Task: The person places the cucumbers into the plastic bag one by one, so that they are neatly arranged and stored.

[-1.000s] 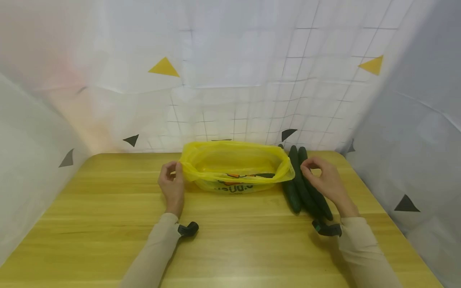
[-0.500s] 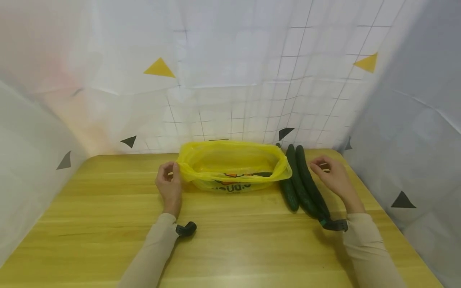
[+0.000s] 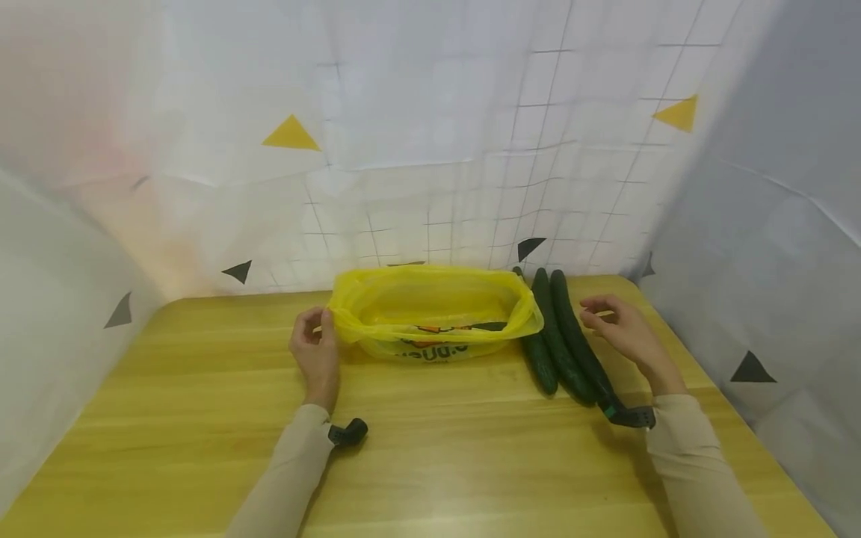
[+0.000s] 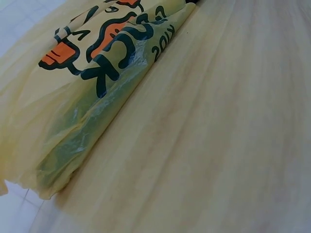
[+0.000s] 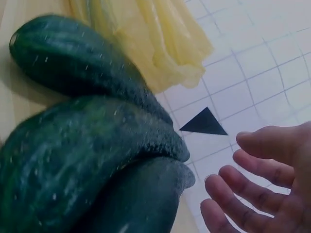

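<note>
A yellow plastic bag (image 3: 433, 314) lies on the wooden counter (image 3: 430, 463) with its mouth spread wide and facing up, printed lettering showing on the near side. The left hand (image 3: 315, 350) pinches the bag's left rim between thumb and fingertips. Three dark green cucumbers (image 3: 561, 336) lie side by side on the counter just to the right of the bag, the nearest one touching or almost touching its right rim. The right hand (image 3: 622, 329) hovers just beside the outermost cucumber, fingers loosely spread and holding nothing; the right wrist view shows the fingers (image 5: 243, 194) clear of the cucumber skin.

The bag is thin and limp, so its mouth probably stays wide only while the left hand holds the rim; if that pinch slackens, the film may fold inward and close the opening. The cucumbers are long, smooth and round, and they rest against one another: taking hold of the outer one near an end could let it tip or slide out of the fingers, and nudging it could set its neighbours rolling across the counter. A long cucumber swung in at an angle could also catch the right rim and drag the light bag sideways.
</note>
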Motion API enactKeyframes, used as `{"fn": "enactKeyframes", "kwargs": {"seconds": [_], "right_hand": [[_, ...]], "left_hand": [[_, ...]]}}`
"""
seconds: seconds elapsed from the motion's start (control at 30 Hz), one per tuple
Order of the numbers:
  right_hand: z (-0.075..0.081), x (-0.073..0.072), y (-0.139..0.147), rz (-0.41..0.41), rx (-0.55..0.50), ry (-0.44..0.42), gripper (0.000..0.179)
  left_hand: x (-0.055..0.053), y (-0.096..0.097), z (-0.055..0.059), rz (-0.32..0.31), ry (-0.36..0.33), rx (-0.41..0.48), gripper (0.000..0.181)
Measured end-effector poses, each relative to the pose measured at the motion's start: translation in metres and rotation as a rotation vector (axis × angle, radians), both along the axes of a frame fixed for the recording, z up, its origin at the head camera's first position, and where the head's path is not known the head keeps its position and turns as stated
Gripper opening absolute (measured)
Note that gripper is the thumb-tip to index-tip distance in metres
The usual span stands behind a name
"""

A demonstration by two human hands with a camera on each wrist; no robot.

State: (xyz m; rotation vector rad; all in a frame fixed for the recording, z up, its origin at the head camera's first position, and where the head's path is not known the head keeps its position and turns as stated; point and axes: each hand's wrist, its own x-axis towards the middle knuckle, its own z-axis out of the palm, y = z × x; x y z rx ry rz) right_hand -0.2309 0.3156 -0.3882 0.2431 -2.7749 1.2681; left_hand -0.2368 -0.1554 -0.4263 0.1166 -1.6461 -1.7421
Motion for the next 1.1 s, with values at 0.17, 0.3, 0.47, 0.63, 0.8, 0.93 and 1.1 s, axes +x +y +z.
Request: {"fn": "enactKeyframes", "kwargs": {"seconds": [0.17,0.3,0.47,0.63,0.8,0.93,1.1], "right_hand": [[0.001,-0.001,0.000,0.027,-0.011,-0.032,0.046],[0.001,-0.003,0.002,0.023,-0.014,-0.049,0.049],[-0.001,-0.003,0.006,0.018,-0.003,-0.081,0.052],[-0.007,-0.003,0.011,0.043,-0.005,-0.120,0.054],[-0.014,-0.005,0.014,0.069,-0.035,-0.175,0.058],[-0.017,-0.007,0.014,0.081,-0.059,-0.237,0.065],[-0.019,-0.004,0.014,0.072,-0.042,-0.286,0.071]], "left_hand": [[0.001,-0.001,-0.001,0.001,0.008,0.005,0.022],[0.000,-0.002,-0.002,0.004,0.021,0.012,0.022],[-0.001,-0.001,-0.001,-0.016,0.021,0.018,0.024],[0.001,-0.001,-0.001,-0.027,-0.011,0.027,0.025],[0.003,-0.005,-0.002,-0.022,-0.033,0.033,0.026],[0.001,-0.005,-0.001,-0.031,-0.016,0.035,0.025],[0.000,-0.004,-0.001,-0.052,-0.029,0.035,0.023]]}}
